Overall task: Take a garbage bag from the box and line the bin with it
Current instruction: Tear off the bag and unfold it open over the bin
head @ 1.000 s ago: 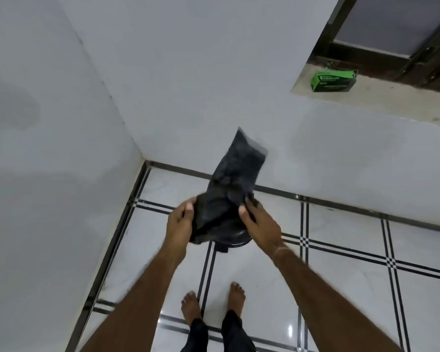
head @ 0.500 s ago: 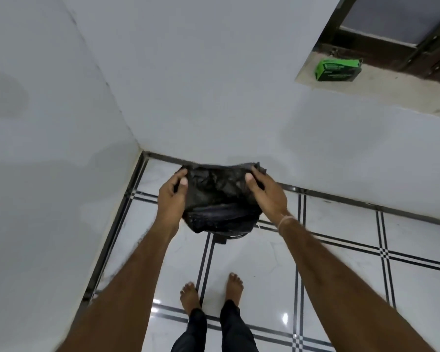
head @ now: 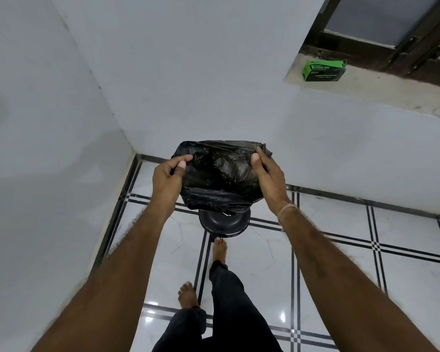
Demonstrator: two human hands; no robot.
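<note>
While both hands, left (head: 167, 177) and right (head: 266, 174), pinch its top edge, the crinkled glossy black bag (head: 219, 176) hangs above a round black bin (head: 224, 222).

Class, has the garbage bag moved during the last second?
Yes. The garbage bag has moved up, away from the bin, more of which now shows beneath it.

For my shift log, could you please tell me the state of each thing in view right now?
bag: spread out, top edge stretched, held above the bin.
left hand: pinches the bag's left edge.
right hand: pinches the bag's right edge.
bin: on the floor, partly hidden, not yet lined.
box: lying on the ledge; open or shut unclear.
</note>
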